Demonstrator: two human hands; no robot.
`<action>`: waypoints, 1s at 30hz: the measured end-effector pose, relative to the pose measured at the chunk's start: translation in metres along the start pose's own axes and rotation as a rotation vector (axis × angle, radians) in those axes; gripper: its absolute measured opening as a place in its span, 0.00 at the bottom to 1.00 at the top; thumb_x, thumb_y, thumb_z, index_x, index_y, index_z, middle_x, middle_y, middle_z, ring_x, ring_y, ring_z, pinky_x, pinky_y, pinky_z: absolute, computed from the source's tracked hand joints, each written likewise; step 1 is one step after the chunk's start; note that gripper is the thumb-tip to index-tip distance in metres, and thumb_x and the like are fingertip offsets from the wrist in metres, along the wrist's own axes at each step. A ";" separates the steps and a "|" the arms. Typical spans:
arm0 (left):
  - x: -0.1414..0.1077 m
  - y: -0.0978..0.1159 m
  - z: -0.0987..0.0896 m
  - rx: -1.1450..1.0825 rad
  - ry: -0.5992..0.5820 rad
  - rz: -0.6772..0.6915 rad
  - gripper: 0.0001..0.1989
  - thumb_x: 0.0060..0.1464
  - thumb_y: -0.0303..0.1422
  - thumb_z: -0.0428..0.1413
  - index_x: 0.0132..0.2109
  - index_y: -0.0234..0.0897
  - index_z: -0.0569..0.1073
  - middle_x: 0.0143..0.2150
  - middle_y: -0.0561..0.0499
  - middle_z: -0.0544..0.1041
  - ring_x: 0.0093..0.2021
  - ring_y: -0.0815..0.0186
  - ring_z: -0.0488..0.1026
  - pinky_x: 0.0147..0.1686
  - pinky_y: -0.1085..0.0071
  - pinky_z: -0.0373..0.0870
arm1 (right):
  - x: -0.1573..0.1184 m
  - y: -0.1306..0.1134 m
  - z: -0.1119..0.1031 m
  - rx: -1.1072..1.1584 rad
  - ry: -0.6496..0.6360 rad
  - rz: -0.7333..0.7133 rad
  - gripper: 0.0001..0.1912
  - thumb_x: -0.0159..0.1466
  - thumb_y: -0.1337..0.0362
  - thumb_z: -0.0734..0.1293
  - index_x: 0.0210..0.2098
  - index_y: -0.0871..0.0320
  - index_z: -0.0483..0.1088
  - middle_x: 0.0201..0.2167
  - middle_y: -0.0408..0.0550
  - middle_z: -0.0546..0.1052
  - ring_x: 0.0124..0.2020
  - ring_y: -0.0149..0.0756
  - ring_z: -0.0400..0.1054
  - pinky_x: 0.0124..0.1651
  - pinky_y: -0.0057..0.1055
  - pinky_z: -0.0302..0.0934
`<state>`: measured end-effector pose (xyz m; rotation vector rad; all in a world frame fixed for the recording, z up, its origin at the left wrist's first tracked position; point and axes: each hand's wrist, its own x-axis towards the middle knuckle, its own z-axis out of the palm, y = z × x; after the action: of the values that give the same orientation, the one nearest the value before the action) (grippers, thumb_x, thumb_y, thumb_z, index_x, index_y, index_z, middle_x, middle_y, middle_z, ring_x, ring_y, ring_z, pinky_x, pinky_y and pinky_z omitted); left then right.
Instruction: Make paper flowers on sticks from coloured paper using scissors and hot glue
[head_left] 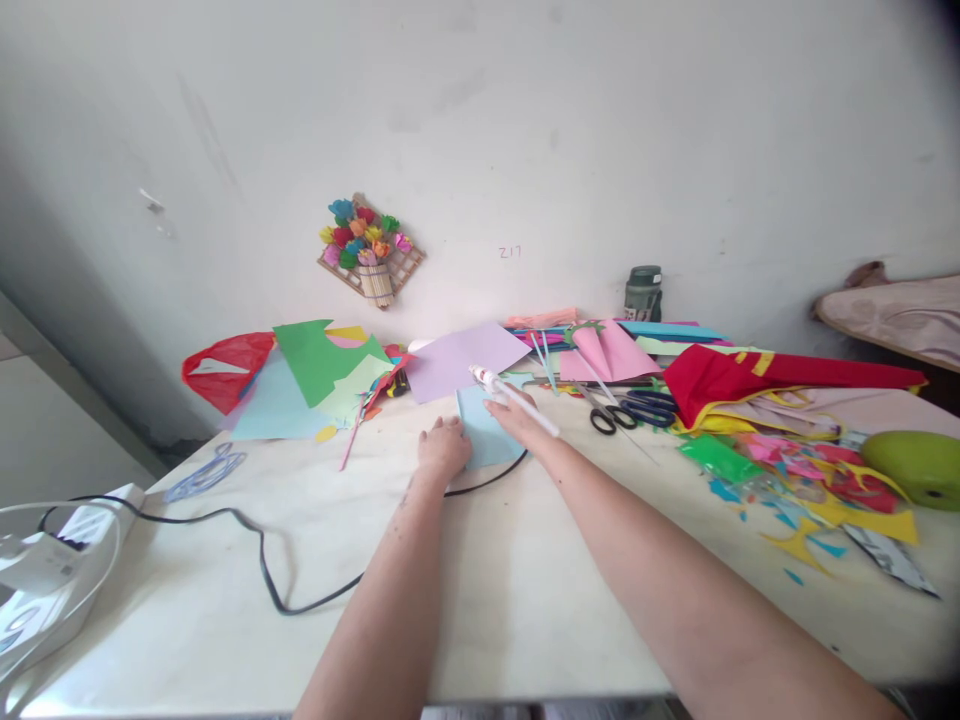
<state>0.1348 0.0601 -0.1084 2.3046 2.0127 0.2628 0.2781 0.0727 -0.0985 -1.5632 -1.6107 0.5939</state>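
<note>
A sheet of light blue paper (pixel 491 440) lies on the table in front of me, its left edge standing out as a pale strip. My left hand (pixel 444 447) is closed at that left edge, fingers bent and pressed on the paper. My right hand (pixel 516 415) is wrapped round a white hot glue gun (pixel 486 377) above the paper. From its rear a translucent glue stick (pixel 541 417) juts out over my wrist. A black cord (pixel 487 486) runs beneath my left forearm toward my right hand, which hides part of the gun.
A power strip (pixel 97 540) stands at left beside a coiled cable (pixel 206 472). Coloured sheets, including green paper (pixel 322 360) and lilac paper (pixel 465 360), line the back. Scissors (pixel 613 418), red cloth (pixel 750 380), paper scraps (pixel 810 480) and a green round object (pixel 915 468) lie right.
</note>
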 end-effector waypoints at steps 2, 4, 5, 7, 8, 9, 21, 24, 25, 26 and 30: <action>-0.001 0.000 -0.002 0.013 -0.021 0.016 0.18 0.49 0.30 0.44 0.49 0.43 0.66 0.53 0.48 0.66 0.58 0.61 0.54 0.52 0.61 0.50 | 0.003 0.004 0.002 0.148 -0.019 0.002 0.15 0.55 0.61 0.61 0.41 0.58 0.65 0.27 0.44 0.73 0.23 0.27 0.65 0.26 0.22 0.58; -0.003 0.002 -0.005 0.041 -0.011 0.035 0.18 0.48 0.29 0.46 0.47 0.44 0.68 0.50 0.48 0.70 0.54 0.61 0.60 0.51 0.63 0.53 | 0.005 0.008 0.002 0.286 -0.062 0.027 0.12 0.55 0.61 0.61 0.37 0.60 0.66 0.21 0.42 0.71 0.15 0.23 0.59 0.19 0.20 0.54; -0.004 0.002 -0.007 0.058 -0.004 0.043 0.17 0.47 0.29 0.46 0.45 0.44 0.70 0.48 0.48 0.71 0.52 0.60 0.63 0.49 0.63 0.55 | 0.006 0.010 0.002 0.349 -0.088 0.045 0.11 0.55 0.61 0.61 0.35 0.60 0.66 0.20 0.41 0.70 0.13 0.22 0.56 0.17 0.20 0.53; -0.006 0.004 -0.010 0.080 0.024 0.032 0.15 0.46 0.30 0.47 0.41 0.44 0.73 0.43 0.47 0.74 0.46 0.59 0.67 0.47 0.65 0.57 | 0.007 0.013 0.002 0.435 -0.111 0.062 0.11 0.54 0.61 0.61 0.35 0.61 0.65 0.19 0.41 0.70 0.11 0.21 0.54 0.14 0.19 0.51; -0.006 0.005 -0.011 0.077 0.049 0.013 0.14 0.47 0.32 0.47 0.39 0.44 0.73 0.41 0.47 0.75 0.44 0.59 0.69 0.45 0.65 0.59 | 0.007 0.015 0.003 0.449 -0.114 0.069 0.11 0.54 0.62 0.62 0.34 0.61 0.65 0.19 0.41 0.70 0.11 0.21 0.55 0.14 0.19 0.51; -0.006 0.006 -0.011 0.067 0.084 -0.015 0.12 0.47 0.34 0.47 0.37 0.44 0.74 0.39 0.47 0.75 0.43 0.59 0.69 0.44 0.66 0.60 | 0.008 0.016 0.004 0.443 -0.116 0.078 0.10 0.53 0.62 0.62 0.33 0.61 0.66 0.19 0.41 0.71 0.11 0.21 0.55 0.13 0.19 0.51; 0.009 0.005 0.010 -0.049 0.209 -0.071 0.14 0.48 0.35 0.46 0.39 0.45 0.73 0.40 0.48 0.74 0.42 0.61 0.70 0.38 0.69 0.63 | 0.013 0.020 0.007 0.231 -0.092 0.182 0.11 0.50 0.60 0.64 0.29 0.62 0.67 0.19 0.45 0.72 0.10 0.24 0.57 0.12 0.22 0.52; 0.009 0.004 0.010 -0.108 0.216 -0.140 0.15 0.47 0.32 0.46 0.40 0.47 0.74 0.40 0.48 0.75 0.41 0.60 0.70 0.36 0.69 0.64 | 0.012 0.019 0.006 0.217 -0.074 0.184 0.12 0.51 0.58 0.65 0.28 0.62 0.67 0.18 0.45 0.72 0.10 0.24 0.57 0.12 0.22 0.52; 0.010 0.004 0.010 -0.143 0.217 -0.167 0.15 0.47 0.32 0.47 0.40 0.47 0.74 0.40 0.49 0.75 0.41 0.60 0.70 0.36 0.69 0.64 | 0.012 0.019 0.006 0.220 -0.075 0.189 0.12 0.51 0.58 0.65 0.28 0.61 0.67 0.18 0.45 0.72 0.10 0.24 0.57 0.12 0.22 0.52; 0.010 0.003 0.010 -0.182 0.219 -0.192 0.15 0.46 0.32 0.48 0.40 0.47 0.74 0.40 0.49 0.75 0.40 0.61 0.70 0.36 0.69 0.65 | 0.012 0.019 0.006 0.224 -0.079 0.194 0.11 0.52 0.58 0.65 0.28 0.61 0.67 0.18 0.45 0.72 0.10 0.24 0.57 0.12 0.22 0.52; 0.013 -0.002 0.011 -0.321 0.224 -0.261 0.13 0.43 0.31 0.50 0.37 0.44 0.74 0.38 0.49 0.75 0.41 0.61 0.70 0.37 0.71 0.65 | 0.011 0.020 0.005 0.233 -0.115 0.196 0.13 0.53 0.57 0.64 0.28 0.62 0.67 0.17 0.45 0.71 0.10 0.24 0.57 0.12 0.23 0.53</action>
<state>0.1367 0.0737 -0.1184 1.8696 2.1511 0.7904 0.2869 0.0870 -0.1148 -1.5440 -1.4210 0.9577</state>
